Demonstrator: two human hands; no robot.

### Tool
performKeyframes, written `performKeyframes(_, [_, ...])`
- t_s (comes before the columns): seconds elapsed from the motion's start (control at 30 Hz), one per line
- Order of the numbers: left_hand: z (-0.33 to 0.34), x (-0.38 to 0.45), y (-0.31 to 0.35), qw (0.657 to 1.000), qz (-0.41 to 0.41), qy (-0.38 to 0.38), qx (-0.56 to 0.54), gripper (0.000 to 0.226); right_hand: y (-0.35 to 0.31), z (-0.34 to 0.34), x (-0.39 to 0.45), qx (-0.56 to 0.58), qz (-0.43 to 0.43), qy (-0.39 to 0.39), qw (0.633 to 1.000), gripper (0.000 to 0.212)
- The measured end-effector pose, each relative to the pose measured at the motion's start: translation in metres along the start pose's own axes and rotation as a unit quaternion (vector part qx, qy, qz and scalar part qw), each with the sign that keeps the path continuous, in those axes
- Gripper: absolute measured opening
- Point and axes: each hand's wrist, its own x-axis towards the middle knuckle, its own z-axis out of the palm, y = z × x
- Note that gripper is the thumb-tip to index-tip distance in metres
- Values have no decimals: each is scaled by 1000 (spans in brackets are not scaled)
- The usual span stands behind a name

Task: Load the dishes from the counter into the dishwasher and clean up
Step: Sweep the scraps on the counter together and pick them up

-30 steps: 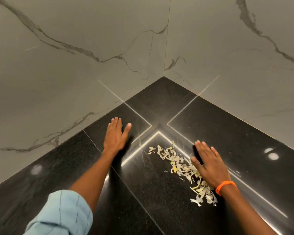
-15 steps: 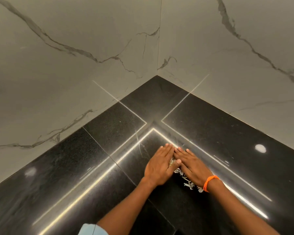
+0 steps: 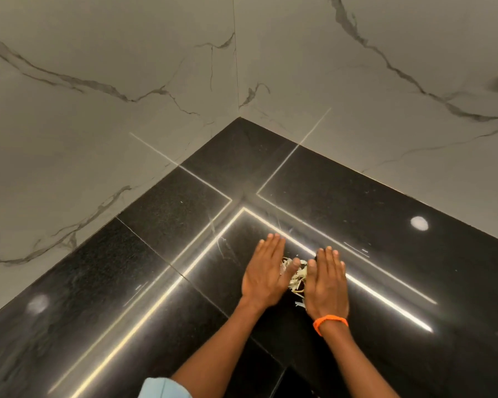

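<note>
1. Clean-up step: scraps [image 3: 295,275] heaped on counter [image 3: 167,225], near its corner.
2. Left hand [image 3: 266,272], right hand [image 3: 327,285] flat, fingers straight, flanking scraps.
3. Next, likely: scoop scraps up, bin them.

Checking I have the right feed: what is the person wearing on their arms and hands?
Both hands are bare, no gloves or rings visible. The right hand has a bright orange band around its wrist and a bare forearm. The left hand has a bare wrist and forearm; a light blue sleeve, pushed up near the elbow, shows at the bottom edge.
</note>
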Motion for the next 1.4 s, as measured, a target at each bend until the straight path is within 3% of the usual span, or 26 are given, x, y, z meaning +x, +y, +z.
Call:
performKeyframes(0.13, [19,-10,18,998,12,1,-57,69,-10,19,-5,79,-26,-34,996,67])
performKeyframes(0.27, [9,-22,38,976,11,-49,-211,72,2,-19,-3,246,-1,-79,966,47])
performKeyframes(0.33, [-1,-27,33,975,-18,-28,-222,74,18,-33,-4,207,17,-62,976,53])
performKeyframes(0.47, [-10,-7,-9,972,-166,119,-115,79,41,-32,-7,5,35,-25,999,72])
performKeyframes(0.57, [-14,14,-20,980,-156,79,-93,83,20,-21,-9,-65,-13,-47,997,70])
performKeyframes(0.67, [-26,30,-35,986,-128,66,-86,83,8,-17,-6,-59,-95,-113,987,68])
performKeyframes(0.83, [-82,55,-118,960,-241,139,-24,92,15,-20,8,-47,-147,-117,981,74])
performKeyframes(0.97, [-117,74,-175,957,-270,103,6,106,10,-10,7,-59,-185,-91,977,75])
performKeyframes(1.07, [-110,85,-169,967,-240,90,11,107,11,-7,12,-58,-182,-77,979,75])
performKeyframes(1.2, [-63,53,-116,993,-102,12,53,89,15,-6,7,-49,-178,-89,979,76])
performKeyframes(1.4, [-28,5,-45,996,14,-72,45,85,5,-6,18,-60,-182,-105,976,74])
